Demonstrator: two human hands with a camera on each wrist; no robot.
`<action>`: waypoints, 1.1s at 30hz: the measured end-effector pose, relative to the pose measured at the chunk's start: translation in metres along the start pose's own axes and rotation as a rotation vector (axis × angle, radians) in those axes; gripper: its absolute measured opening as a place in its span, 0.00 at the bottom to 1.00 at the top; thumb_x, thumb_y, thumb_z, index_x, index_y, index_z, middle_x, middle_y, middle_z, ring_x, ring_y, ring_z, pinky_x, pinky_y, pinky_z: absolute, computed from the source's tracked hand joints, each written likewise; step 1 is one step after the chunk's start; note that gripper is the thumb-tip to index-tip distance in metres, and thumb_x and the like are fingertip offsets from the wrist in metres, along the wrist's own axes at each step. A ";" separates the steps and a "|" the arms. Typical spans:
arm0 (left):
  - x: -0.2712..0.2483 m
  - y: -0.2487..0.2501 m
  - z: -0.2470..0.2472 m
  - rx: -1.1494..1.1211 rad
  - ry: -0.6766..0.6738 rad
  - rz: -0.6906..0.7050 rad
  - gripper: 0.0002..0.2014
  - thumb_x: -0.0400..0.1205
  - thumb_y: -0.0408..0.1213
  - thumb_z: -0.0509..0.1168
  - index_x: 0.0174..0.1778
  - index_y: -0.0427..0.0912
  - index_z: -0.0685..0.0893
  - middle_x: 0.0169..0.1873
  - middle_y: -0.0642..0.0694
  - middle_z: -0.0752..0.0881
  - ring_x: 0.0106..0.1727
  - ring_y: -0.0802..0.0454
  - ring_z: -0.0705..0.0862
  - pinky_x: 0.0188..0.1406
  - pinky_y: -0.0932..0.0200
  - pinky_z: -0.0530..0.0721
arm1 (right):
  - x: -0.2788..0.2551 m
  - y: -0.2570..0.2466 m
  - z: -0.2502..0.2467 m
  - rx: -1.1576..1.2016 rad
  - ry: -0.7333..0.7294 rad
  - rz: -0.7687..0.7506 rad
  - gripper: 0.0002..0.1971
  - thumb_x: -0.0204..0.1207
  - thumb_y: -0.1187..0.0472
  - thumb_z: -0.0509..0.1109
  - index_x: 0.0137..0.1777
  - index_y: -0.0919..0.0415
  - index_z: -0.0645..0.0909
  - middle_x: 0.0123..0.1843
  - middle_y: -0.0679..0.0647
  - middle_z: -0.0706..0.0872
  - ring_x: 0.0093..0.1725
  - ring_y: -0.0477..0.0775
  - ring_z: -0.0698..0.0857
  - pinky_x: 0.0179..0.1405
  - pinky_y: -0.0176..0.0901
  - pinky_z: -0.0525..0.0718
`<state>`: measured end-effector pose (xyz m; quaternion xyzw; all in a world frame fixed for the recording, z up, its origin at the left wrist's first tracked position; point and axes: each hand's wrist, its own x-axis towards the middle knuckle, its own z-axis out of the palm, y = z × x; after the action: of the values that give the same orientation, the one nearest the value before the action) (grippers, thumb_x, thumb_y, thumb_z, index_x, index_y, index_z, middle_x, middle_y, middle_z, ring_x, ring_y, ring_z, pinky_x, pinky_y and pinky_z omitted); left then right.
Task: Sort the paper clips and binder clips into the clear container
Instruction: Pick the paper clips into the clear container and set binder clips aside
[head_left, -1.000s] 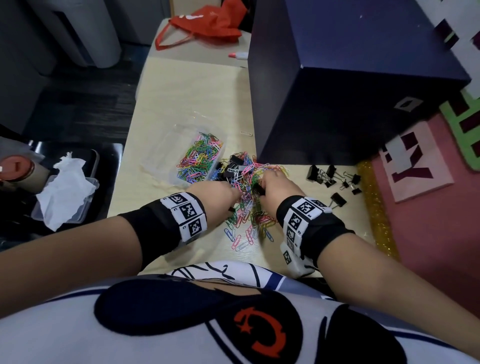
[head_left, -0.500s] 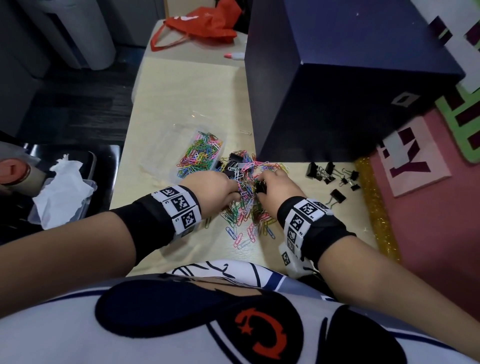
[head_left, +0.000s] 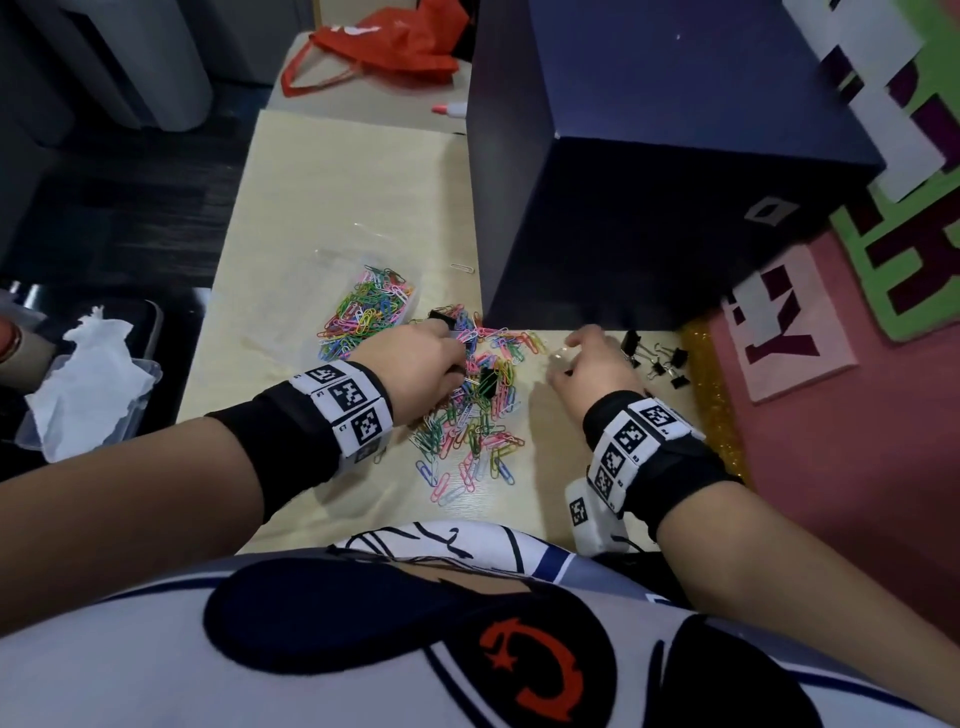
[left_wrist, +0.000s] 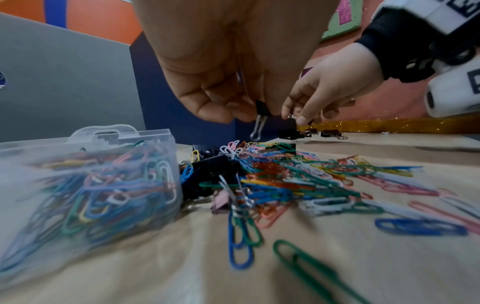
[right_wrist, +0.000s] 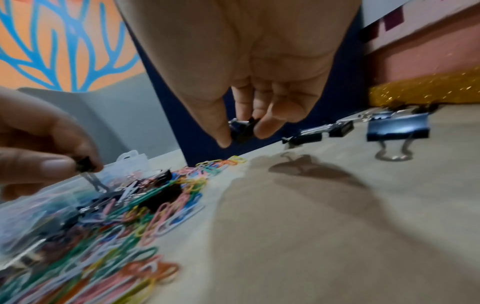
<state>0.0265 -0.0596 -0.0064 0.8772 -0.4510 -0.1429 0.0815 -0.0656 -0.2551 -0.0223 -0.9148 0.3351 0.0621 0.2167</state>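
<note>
A heap of coloured paper clips (head_left: 478, 410) with black binder clips mixed in lies on the pale table (head_left: 358, 197). To its left stands the clear container (head_left: 358, 312), partly filled with paper clips (left_wrist: 85, 185). My left hand (head_left: 415, 364) hovers over the heap and pinches a small black binder clip (left_wrist: 261, 111) by its body, wire handles hanging down. My right hand (head_left: 587, 364), right of the heap, pinches another small black binder clip (right_wrist: 242, 128) above the table. A group of black binder clips (head_left: 657, 356) lies just beyond it.
A large dark blue box (head_left: 649, 171) stands behind the heap. Glittery gold trim (head_left: 709, 384) and a pink wall panel border the table's right edge. A red bag (head_left: 384, 47) lies far back. A tray with tissue (head_left: 88, 374) sits off the left side.
My right hand has left the heap and moved right toward the binder clip group, carrying a small binder clip. My left hand stays over the heap.
</note>
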 end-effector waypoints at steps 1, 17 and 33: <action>0.001 0.002 -0.001 -0.008 0.001 -0.005 0.13 0.84 0.45 0.59 0.59 0.45 0.83 0.53 0.44 0.80 0.55 0.43 0.82 0.53 0.49 0.83 | 0.001 0.003 -0.003 -0.052 0.061 0.024 0.20 0.79 0.53 0.66 0.69 0.57 0.71 0.66 0.59 0.75 0.58 0.60 0.80 0.49 0.44 0.76; -0.006 -0.001 -0.007 0.039 -0.006 -0.145 0.11 0.82 0.45 0.62 0.55 0.44 0.79 0.54 0.45 0.83 0.55 0.43 0.82 0.47 0.52 0.79 | -0.008 -0.040 0.021 -0.438 -0.309 -0.559 0.27 0.74 0.61 0.66 0.73 0.52 0.66 0.70 0.56 0.72 0.70 0.62 0.72 0.68 0.56 0.69; 0.021 0.017 -0.006 0.109 -0.028 -0.061 0.09 0.78 0.47 0.60 0.44 0.45 0.73 0.44 0.45 0.82 0.45 0.43 0.82 0.37 0.55 0.79 | -0.006 -0.005 -0.001 -0.077 -0.245 -0.339 0.16 0.77 0.43 0.64 0.59 0.50 0.70 0.43 0.52 0.83 0.41 0.55 0.82 0.36 0.44 0.74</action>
<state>0.0271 -0.0864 0.0006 0.8916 -0.4323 -0.1329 0.0226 -0.0675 -0.2486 -0.0180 -0.9513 0.1448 0.1483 0.2283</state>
